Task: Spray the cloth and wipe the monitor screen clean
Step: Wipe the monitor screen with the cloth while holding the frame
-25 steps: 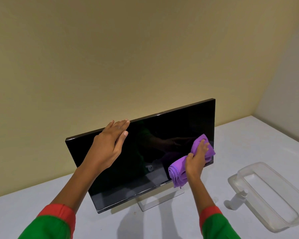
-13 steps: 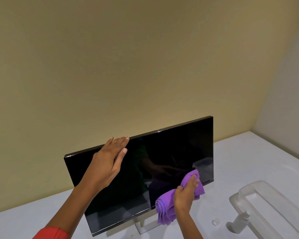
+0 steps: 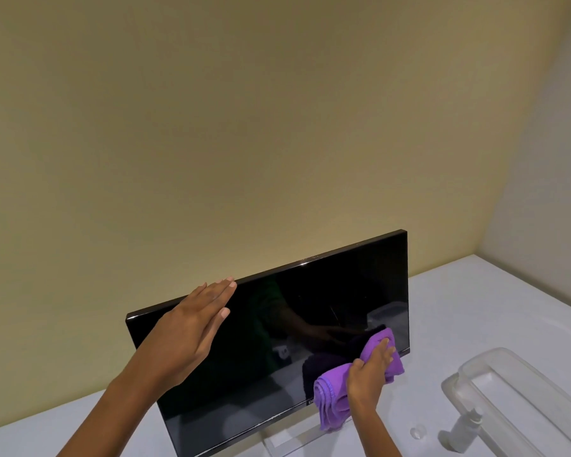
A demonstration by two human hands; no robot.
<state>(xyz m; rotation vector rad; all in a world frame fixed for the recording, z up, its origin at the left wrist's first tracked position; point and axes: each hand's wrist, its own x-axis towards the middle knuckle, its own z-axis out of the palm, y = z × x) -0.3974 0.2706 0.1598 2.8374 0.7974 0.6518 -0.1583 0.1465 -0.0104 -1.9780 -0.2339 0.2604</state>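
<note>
Cloth (image 3: 335, 402), purple and bunched into folds, sits under the right hand (image 3: 370, 374) against the lower right part of the monitor (image 3: 277, 341) screen, close to the bottom edge and the right corner. Part of it hangs below the hand, over the bottom bezel and the front of the stand (image 3: 287, 440). The right hand's fingers curl over the top of the cloth and press it to the glass, the forearm rising from the bottom of the picture. The left hand (image 3: 192, 328) lies flat at the upper left of the monitor, fingers straight and close together, the fingertips at the top edge and the thumb stretched along the screen; its forearm runs down to the lower left and leaves the picture.

The monitor stands tilted on a white table (image 3: 475, 324) before a yellowish wall (image 3: 244, 127). Its lower left corner is cut off by the picture's edge, and the logo on the bezel is mostly hidden behind the cloth. Right of the cloth stands a small white spray bottle (image 3: 465, 433), just in front of a clear plastic tray (image 3: 524, 390) whose near end runs out of the picture. A small clear cap (image 3: 418, 432) lies on the table beside the bottle. The dark screen shows faint reflections too dim to make out.
</note>
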